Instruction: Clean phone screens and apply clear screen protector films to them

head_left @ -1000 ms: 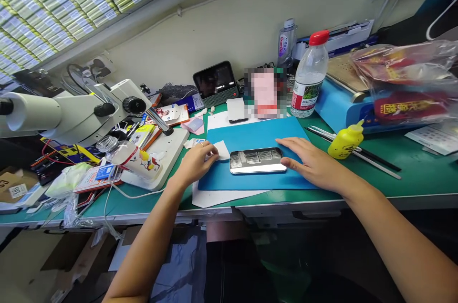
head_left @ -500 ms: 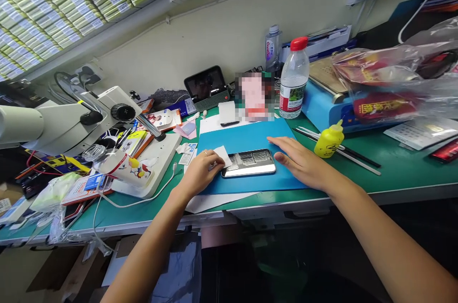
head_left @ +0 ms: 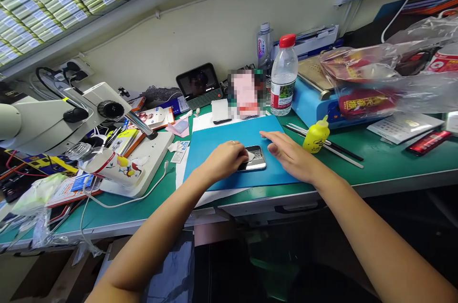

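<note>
A smartphone (head_left: 259, 161) lies flat, screen up, on a blue mat (head_left: 211, 132). My left hand (head_left: 226, 160) is over the phone's left part and hides much of it. Its curled fingers pinch a small white wipe (head_left: 252, 155), which is pressed against the screen. My right hand (head_left: 289, 154) rests on the mat just right of the phone, fingers stretched out and nothing in them. Right of that hand stands a yellow squeeze bottle (head_left: 316, 135), beside several thin black and white sticks (head_left: 345, 156).
A microscope (head_left: 107, 107) and a bottle with a printed label (head_left: 114, 165) occupy the left. A red-capped water bottle (head_left: 284, 76) stands behind the mat, near a blue machine (head_left: 313, 102) and plastic bags (head_left: 379, 78). A white cable (head_left: 143, 196) trails along the left front.
My left hand has slid right with the wipe, from the phone's left end to over its screen. My right hand stays beside the phone, and the camera view has shifted slightly.
</note>
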A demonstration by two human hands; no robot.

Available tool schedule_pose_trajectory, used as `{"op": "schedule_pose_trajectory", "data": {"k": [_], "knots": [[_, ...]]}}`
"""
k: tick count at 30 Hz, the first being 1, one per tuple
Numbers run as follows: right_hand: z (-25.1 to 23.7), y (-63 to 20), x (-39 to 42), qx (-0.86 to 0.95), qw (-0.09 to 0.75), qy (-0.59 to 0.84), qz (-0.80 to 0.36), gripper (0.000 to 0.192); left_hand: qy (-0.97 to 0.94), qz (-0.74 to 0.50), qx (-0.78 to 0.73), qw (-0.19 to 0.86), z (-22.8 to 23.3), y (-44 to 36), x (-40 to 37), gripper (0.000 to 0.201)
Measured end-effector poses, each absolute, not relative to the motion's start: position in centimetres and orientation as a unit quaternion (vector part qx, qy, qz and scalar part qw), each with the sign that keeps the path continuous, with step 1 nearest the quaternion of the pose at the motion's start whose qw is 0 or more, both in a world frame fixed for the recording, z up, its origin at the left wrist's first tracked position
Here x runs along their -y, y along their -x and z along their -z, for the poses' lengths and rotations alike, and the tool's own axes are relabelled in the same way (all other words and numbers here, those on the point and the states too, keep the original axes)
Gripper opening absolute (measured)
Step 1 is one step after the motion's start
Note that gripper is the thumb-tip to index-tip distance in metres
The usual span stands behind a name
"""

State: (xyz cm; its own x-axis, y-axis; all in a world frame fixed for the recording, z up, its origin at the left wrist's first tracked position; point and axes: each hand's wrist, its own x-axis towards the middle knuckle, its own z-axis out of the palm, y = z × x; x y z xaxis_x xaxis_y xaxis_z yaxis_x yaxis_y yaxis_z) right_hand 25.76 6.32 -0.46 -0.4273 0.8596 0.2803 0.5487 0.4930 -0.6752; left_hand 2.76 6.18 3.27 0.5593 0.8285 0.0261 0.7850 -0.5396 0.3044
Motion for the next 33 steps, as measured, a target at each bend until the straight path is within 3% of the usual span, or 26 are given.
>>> {"op": "schedule_pose_trajectory", "data": {"k": [10, 22, 33], "knots": [[0.6, -25.7, -6.5, 0.799, 0.319, 0.437, -0.263, 0.083, -0.871, -0.055, -0.471, 0.126, -4.2, -6.9, -6.5, 0.015], [0.7, -25.9, -6.4, 0.8, 0.292, 0.455, -0.261, 0.076, -0.811, -0.041, -0.568, 0.134, -4.3, 3.3, -4.2, 0.019], [1.3, -26.0, -7.0, 0.809, 0.302, 0.446, -0.235, 0.073, -0.809, -0.064, -0.566, 0.147, -3.8, 4.5, -2.5, 0.015]]}}
